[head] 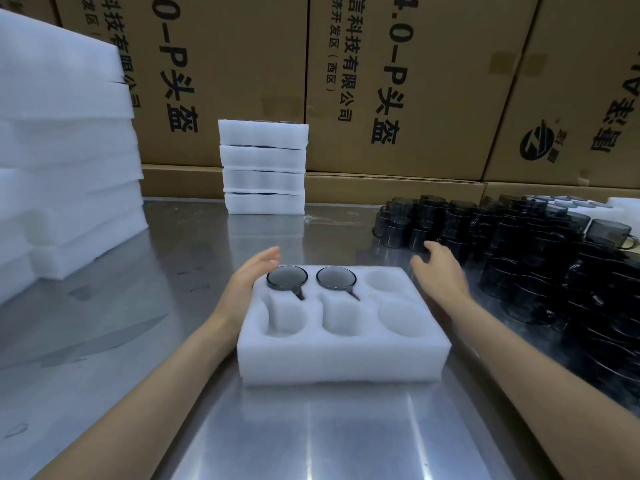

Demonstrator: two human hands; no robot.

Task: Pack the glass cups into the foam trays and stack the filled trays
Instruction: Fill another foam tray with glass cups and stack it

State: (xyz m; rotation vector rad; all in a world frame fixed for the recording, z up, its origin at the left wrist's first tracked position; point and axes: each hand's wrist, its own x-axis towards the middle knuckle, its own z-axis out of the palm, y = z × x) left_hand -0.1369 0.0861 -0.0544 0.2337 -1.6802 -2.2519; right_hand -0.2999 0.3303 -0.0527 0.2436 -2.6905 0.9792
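A white foam tray (343,358) with six pockets lies on the steel table in front of me. Two dark glass cups (287,277) (335,277) sit in its far left and far middle pockets; the other pockets hold nothing. My left hand (254,273) rests with straight fingers against the tray's far left edge, beside the first cup. My right hand (438,268) hovers with relaxed fingers just right of the tray, near a large heap of dark glass cups (526,251). A stack of several foam trays (264,168) stands at the back of the table.
A tall pile of foam trays (65,161) fills the left side. Brown cardboard boxes (398,81) form a wall behind the table. The steel table (311,427) stretches toward me. More foam shows at the far right (623,204).
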